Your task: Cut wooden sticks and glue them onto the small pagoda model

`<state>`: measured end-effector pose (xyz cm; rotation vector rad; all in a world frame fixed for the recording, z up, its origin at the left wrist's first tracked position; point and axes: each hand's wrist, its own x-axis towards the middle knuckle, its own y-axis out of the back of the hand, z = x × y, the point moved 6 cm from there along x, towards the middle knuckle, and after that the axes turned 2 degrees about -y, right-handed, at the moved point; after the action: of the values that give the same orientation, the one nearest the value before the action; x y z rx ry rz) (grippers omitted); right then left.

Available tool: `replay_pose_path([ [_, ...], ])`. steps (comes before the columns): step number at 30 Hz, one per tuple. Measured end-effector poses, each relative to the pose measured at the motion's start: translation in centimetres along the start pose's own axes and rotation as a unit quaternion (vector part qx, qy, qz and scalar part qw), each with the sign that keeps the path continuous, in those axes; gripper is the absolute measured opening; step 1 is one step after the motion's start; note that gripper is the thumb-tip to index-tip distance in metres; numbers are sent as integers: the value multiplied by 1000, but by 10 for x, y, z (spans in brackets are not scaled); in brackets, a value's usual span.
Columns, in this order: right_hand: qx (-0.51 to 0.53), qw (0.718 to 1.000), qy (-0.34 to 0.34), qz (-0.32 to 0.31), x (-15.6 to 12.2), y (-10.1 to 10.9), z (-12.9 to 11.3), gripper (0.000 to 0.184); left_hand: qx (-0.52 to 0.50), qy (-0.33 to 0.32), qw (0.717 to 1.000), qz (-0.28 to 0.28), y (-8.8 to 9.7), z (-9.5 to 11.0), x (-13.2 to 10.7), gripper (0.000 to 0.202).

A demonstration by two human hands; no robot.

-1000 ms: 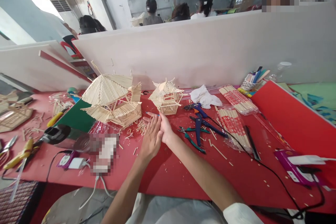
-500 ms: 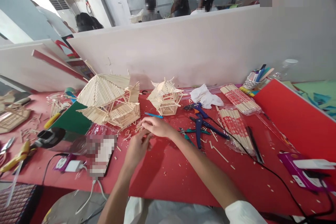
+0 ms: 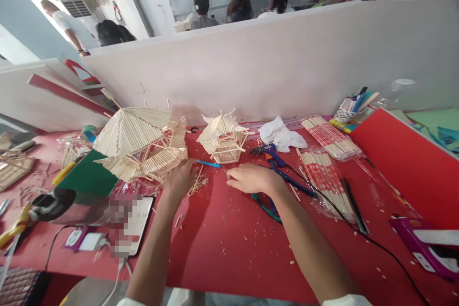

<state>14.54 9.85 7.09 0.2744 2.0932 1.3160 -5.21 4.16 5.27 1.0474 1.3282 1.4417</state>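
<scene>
Scraps (image 3: 201, 183) lie front-left of the small pavilion (image 3: 225, 137), just right of my nearer left hand (image 3: 179, 177), whose hold I can't tell; my right hand (image 3: 253, 179), front-right, seems empty, fingers loosely parted.

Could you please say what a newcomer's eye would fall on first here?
Probably the large stick house, left of centre on the red table, with a smaller stick house to its right. Next, perhaps, the left hand close to the large stick house, and the bright red board at the right.
</scene>
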Motion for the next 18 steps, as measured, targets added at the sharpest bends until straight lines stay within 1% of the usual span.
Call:
replay_pose_path([
  [1, 4, 1000, -8, 3, -2, 2, 4, 33, 7, -9, 1000, -16, -1, 5, 6, 27],
  [3, 7, 1000, -22, 10, -5, 5, 12, 33, 23, -8, 999, -40, -3, 11, 17, 30],
  [6, 7, 999, -33, 16, -7, 7, 20, 34, 42, 23, 997, -58, -8, 12, 25, 29],
  [9, 9, 999, -31, 22, -6, 7, 22, 34, 48, 51, 995, -69, -20, 10, 28, 29],
  [11, 15, 999, -33, 21, -5, 7, 23, 34, 49, 53, 994, -76, -31, 9, 29, 30],
  [13, 20, 999, -34, 20, -4, 6, 24, 34, 48, 45, 994, -82, -40, 8, 30, 29],
  [15, 22, 999, -29, 22, -4, 5, 25, 34, 48, 42, 995, -80, -45, 9, 30, 27],
  [18, 24, 999, -23, 28, -5, 6, 28, 33, 40, 51, 996, -61, -41, 8, 28, 25],
])
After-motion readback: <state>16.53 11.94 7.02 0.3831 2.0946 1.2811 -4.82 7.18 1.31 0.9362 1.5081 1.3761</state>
